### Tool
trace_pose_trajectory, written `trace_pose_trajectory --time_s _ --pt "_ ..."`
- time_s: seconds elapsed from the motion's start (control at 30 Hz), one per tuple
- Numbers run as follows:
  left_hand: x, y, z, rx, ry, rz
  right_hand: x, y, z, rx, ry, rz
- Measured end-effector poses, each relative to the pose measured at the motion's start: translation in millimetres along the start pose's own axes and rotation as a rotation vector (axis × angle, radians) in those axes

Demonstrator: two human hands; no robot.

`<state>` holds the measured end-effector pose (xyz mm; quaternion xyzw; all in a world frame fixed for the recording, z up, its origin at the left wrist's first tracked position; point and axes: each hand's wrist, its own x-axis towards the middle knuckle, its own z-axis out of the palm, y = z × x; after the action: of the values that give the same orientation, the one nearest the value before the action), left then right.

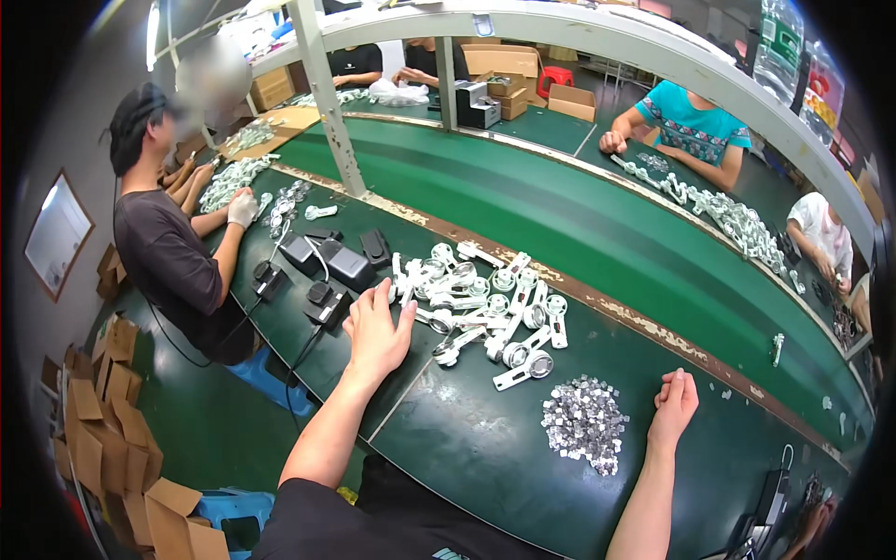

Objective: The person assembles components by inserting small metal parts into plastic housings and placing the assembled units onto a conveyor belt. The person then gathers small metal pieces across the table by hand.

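My left hand (380, 334) has its fingers apart, at the left edge of a heap of white-and-silver handheld parts (495, 303) with round ends and flat handles. Its thumb is beside the nearest of these parts; whether they touch I cannot tell. My right hand (674, 408) is raised at the right with its fingers curled closed, and anything inside them is hidden. Between my forearms, nearer to the right one, a flat pile of small silver square pieces (586, 425) lies on the dark green table (467, 439).
Black power adapters (341, 264) with cords sit left of the heap. A green conveyor belt (523, 210) runs beyond the table edge, below a metal frame (327, 103). A co-worker (177, 224) stands at the left; others sit across. Cardboard boxes (103, 420) line the left floor.
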<state>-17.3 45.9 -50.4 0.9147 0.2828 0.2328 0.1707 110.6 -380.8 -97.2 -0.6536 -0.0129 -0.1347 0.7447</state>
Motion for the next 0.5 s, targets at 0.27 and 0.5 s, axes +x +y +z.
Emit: trace_pose_trajectory --time_s 0.27,0.5 --pt "56.3 -6.4 8.4 -0.095 0.152 0.197 -6.0 0.2 0.4 -0.024 -0.013 -0.007" --pt "71.9 -15.9 52.8 -0.236 0.079 0.27 -5.4 -2.3 4.4 0.004 0.007 0.025"
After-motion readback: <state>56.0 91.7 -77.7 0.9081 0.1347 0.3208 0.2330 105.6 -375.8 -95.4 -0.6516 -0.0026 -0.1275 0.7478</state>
